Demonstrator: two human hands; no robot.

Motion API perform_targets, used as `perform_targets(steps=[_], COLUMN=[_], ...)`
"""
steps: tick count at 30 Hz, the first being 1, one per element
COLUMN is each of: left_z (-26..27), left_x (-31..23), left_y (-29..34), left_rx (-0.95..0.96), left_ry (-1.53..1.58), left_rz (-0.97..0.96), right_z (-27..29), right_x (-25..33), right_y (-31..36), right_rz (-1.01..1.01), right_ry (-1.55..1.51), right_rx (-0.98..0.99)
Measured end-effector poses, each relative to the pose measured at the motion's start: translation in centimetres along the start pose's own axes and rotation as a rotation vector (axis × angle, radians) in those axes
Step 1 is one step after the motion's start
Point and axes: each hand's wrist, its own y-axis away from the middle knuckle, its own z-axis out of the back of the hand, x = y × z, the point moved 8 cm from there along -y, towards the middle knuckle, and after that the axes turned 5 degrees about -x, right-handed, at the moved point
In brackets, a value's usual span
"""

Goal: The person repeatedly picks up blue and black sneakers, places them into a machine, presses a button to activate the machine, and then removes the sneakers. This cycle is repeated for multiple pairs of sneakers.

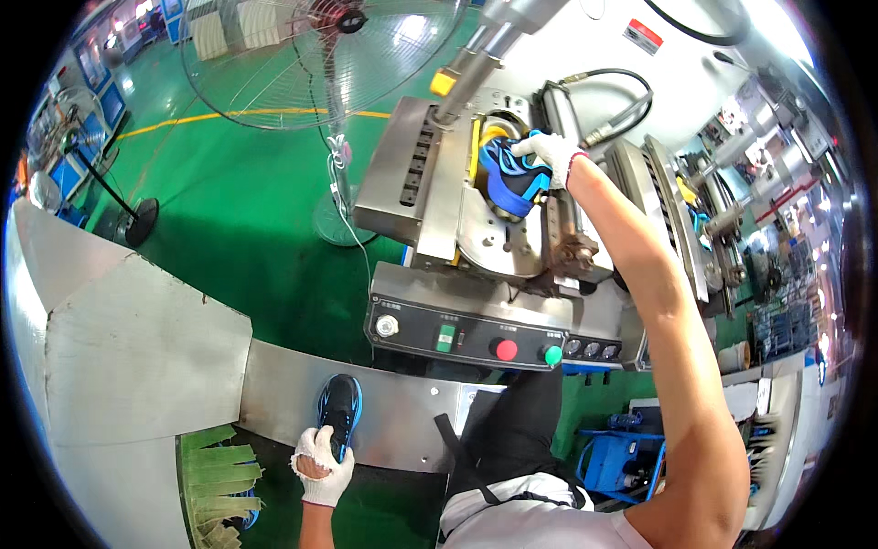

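Observation:
My left hand (323,468), in a white knit glove, grips the heel end of a black sneaker (341,400) with blue edging. The toe of that sneaker points away from me over a metal ledge (393,430). Up at the machine, my right hand (551,157), also gloved, has its fingers closed on the side of a second blue-and-black shoe (506,183). This shoe sits tilted in the metal fixture (498,242), a yellow part showing beside it. The fingertips of my right hand are partly hidden against the shoe.
Below the fixture runs a control panel (466,331) with a red button (505,349) and a green button (552,355). A large fan (334,55) stands behind, left of the machine. Green strips (219,480) hang at the lower left; a blue cart (622,462) is at the lower right.

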Motion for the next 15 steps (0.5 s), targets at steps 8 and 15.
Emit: perform_targets(steps=[8,15], left_z=[-0.5,-2.0], left_x=[1.1,1.4], left_y=[0.2,0.3], left_rx=[0.036,0.109], left_ry=[-0.02,0.059], left_rz=[0.06,0.11], right_z=[-4.4,-4.2], right_x=[2.6,3.7], right_y=[-3.1,-3.4], right_rz=[0.32,0.166], right_ry=[0.474,0.592], right_rx=[-0.271,-0.334])
